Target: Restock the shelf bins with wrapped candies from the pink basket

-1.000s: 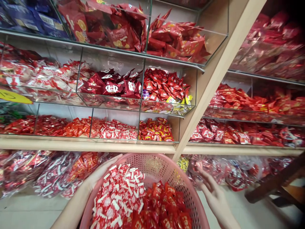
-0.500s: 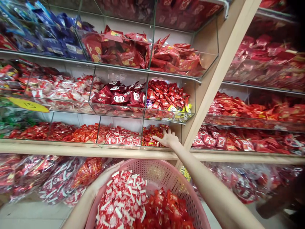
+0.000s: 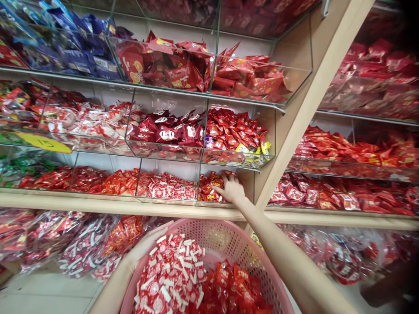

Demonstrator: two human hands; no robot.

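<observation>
My right hand (image 3: 231,189) reaches into the bottom-row bin of red wrapped candies (image 3: 209,185) at the right end. Its thumb stands apart from the fingers, which rest on the candies; the fingertips are partly hidden among the wrappers. Along the left rim of a pink perforated plastic basket (image 3: 255,248), my left hand (image 3: 145,244) holds it from outside, with the fingers at the rim. Inside the basket, red-and-white wrapped candies (image 3: 170,274) fill the left side, and shiny red packets (image 3: 232,285) lie on the right.
Clear-fronted bins of packaged sweets line the shelves. A wooden upright (image 3: 294,131) stands right of my reaching hand, and a wooden ledge (image 3: 98,201) runs below the bins. Filled plastic bags (image 3: 85,240) sit underneath. A yellow price tag (image 3: 44,142) hangs at left.
My right hand's fingers have bent down onto the red candies from a more spread pose. The view has shifted slightly, and my left hand still holds the basket.
</observation>
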